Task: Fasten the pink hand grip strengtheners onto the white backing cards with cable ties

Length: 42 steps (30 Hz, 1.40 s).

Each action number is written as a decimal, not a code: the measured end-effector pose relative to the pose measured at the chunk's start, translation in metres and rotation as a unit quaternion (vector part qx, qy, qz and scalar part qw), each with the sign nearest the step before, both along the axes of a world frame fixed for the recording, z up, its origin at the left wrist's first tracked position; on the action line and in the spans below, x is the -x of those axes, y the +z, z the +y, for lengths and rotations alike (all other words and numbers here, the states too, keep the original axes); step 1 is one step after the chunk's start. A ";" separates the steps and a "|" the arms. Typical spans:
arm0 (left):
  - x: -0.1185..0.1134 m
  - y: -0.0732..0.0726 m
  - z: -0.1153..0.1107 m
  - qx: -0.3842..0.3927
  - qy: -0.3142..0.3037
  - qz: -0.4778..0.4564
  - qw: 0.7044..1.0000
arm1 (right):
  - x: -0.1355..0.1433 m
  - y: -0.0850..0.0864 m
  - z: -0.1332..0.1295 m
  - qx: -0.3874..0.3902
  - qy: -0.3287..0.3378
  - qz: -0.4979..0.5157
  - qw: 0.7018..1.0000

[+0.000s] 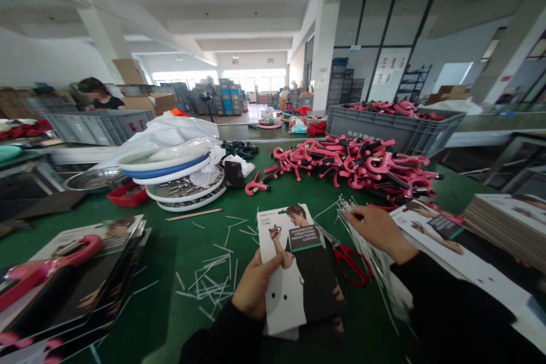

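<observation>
My left hand (256, 286) holds a printed packaging card (294, 267) by its left edge, thumb on the front; two small holes show in its lower white part. At the upper end of a bundle of long white ties (384, 270), my right hand (381, 231) has its fingers pinched together on the ties. Red-handled scissors (353, 263) lie between the card and the bundle. Short cut white strips (213, 281) are scattered left of the card. Beyond my hands is a heap of pink and black hand grips (354, 165).
Stacked cards with a pink grip on top (81, 273) lie at the left, more card stacks (507, 233) at the right. White and blue plates (170, 173), a red tray (128, 194) and a grey crate (392, 128) stand farther back. A person (100, 95) is at far left.
</observation>
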<state>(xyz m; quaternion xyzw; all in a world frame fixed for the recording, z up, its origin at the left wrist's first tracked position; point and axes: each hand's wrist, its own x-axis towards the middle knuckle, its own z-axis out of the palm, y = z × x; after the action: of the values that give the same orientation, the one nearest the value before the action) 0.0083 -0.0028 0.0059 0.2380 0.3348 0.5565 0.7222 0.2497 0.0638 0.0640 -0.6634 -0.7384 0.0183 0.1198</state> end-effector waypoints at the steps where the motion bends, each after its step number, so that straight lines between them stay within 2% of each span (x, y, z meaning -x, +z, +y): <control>1: 0.001 -0.004 0.002 0.000 0.014 0.014 1.000 | -0.008 -0.005 0.011 0.026 -0.010 -0.024 0.999; 4: 0.003 -0.017 0.010 -0.025 0.048 0.069 0.996 | -0.017 -0.023 0.031 0.073 -0.030 -0.069 0.994; 7: 0.009 -0.025 0.015 -0.032 0.075 0.142 0.987 | -0.016 -0.033 0.037 0.099 -0.047 -0.080 0.991; 12: 0.024 -0.021 0.015 -0.042 0.039 0.183 0.981 | -0.028 -0.028 0.037 0.109 -0.047 -0.018 0.993; 17: 0.038 -0.013 0.002 -0.024 0.041 0.247 0.968 | -0.047 -0.020 0.026 0.109 -0.054 0.125 0.985; 20: 0.047 -0.011 -0.008 -0.025 -0.014 0.259 0.966 | -0.045 -0.016 0.012 0.130 -0.051 0.258 0.956; 22: 0.050 -0.012 -0.013 -0.025 -0.047 0.258 0.965 | -0.039 -0.014 0.002 0.153 -0.040 0.347 0.924; 25: 0.052 -0.011 -0.017 -0.022 -0.064 0.239 0.969 | -0.026 -0.013 -0.009 0.181 -0.019 0.454 0.872; 28: 0.048 -0.009 -0.020 -0.017 -0.073 0.217 0.973 | -0.013 -0.015 -0.017 0.204 0.004 0.524 0.827; 31: 0.044 -0.009 -0.023 -0.008 -0.099 0.236 0.967 | -0.001 -0.016 -0.026 0.228 0.030 0.561 0.795; 36: 0.042 -0.014 -0.027 -0.036 -0.122 0.248 0.960 | 0.016 -0.019 -0.038 0.250 0.058 0.593 0.764; 42: 0.046 -0.008 -0.023 -0.023 -0.108 0.193 0.975 | 0.034 -0.021 -0.044 0.253 0.078 0.594 0.759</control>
<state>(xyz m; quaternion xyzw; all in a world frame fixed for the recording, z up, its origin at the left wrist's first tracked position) -0.0374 -0.0262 -0.0018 0.3919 0.4279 0.4264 0.6939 0.2160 0.0198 0.0430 -0.4656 -0.5365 0.6045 0.3605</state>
